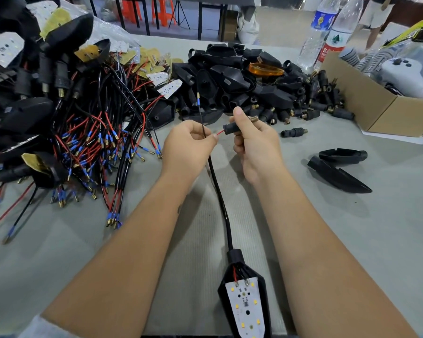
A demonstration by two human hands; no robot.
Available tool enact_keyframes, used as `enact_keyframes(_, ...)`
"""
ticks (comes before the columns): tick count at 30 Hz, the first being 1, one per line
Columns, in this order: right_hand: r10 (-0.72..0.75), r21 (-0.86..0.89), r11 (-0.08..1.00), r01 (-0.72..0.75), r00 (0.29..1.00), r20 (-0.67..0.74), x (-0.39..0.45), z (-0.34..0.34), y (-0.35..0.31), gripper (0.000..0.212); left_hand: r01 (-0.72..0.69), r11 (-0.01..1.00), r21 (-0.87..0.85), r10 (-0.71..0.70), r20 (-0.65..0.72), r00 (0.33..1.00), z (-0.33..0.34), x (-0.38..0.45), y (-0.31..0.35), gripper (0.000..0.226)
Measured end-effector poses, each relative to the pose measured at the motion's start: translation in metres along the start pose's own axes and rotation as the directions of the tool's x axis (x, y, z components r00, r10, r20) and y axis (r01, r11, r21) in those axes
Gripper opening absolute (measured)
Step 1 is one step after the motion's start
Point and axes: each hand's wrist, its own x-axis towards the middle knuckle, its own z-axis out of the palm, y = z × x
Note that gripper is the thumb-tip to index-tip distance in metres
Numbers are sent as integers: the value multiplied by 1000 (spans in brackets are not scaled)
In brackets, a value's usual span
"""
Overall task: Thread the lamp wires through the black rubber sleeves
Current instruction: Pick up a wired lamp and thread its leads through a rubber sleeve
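Observation:
My left hand (188, 145) pinches the lamp's wires where they leave the black cable (220, 196). The red wire (220, 132) runs right into a black rubber sleeve (231, 129) that my right hand (254, 142) grips; a brass threaded end (254, 119) sticks out past its thumb. The thin black wire (200, 111) rises free, with a blue and brass tip. The cable leads down to the lamp (246, 303), a black housing with a white LED board, lying near the table's front edge.
A heap of wired lamps with red and black leads (83, 142) fills the left. Black housings and loose sleeves (242, 84) are piled behind my hands. One sleeve (293, 132) and two housings (337, 167) lie right. A cardboard box (376, 113) and water bottles (327, 32) stand far right.

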Motion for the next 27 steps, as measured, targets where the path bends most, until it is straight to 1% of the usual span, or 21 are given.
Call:
enact_keyframes(2,11,10,1000,-11,1000,-11,0,0,-1,23,3,1000,-4,-3,22,1000,0,-1,2,15)
enact_keyframes(4,11,-9,1000,-11,1000,-5,0,0,-1,24,2,999,-52,0,50,999,-1,-2,4,17)
enact_keyframes(8,-25,-131,991,35,997,79,-2,3,1,23,-36,994,-100,45,88,995,-3,-3,3,23)
enact_keyframes(11,-14,-151,988,25,997,76,-2,6,0,32,-35,991,-130,45,79,996,-4,-1,-1,22)
enact_keyframes(13,12,-126,992,-4,998,62,-1,6,-2,38,-41,990,-136,49,55,997,-3,0,-2,23)
enact_keyframes(15,9,-74,997,-4,997,71,0,5,-2,41,-54,989,-137,59,37,998,-3,0,-3,23)
enact_keyframes(18,-38,-57,997,42,997,60,-1,2,-1,38,-57,985,-165,65,43,997,-3,0,-3,25)
enact_keyframes(20,-61,-53,997,63,997,49,-2,1,1,36,-50,981,-188,58,39,998,-2,0,-3,20)
enact_keyframes(22,-64,-24,998,65,997,41,-1,0,1,35,-21,957,-288,28,22,999,-3,1,-1,14)
enact_keyframes(24,-57,7,998,56,998,35,0,0,2,35,6,903,-429,4,21,1000,-6,4,1,22)
enact_keyframes(25,-50,26,998,49,998,37,0,0,2,36,6,883,-469,5,22,1000,-8,6,1,25)
enact_keyframes(27,-37,73,997,33,998,47,1,-1,2,35,-6,882,-472,15,15,1000,-11,8,0,25)
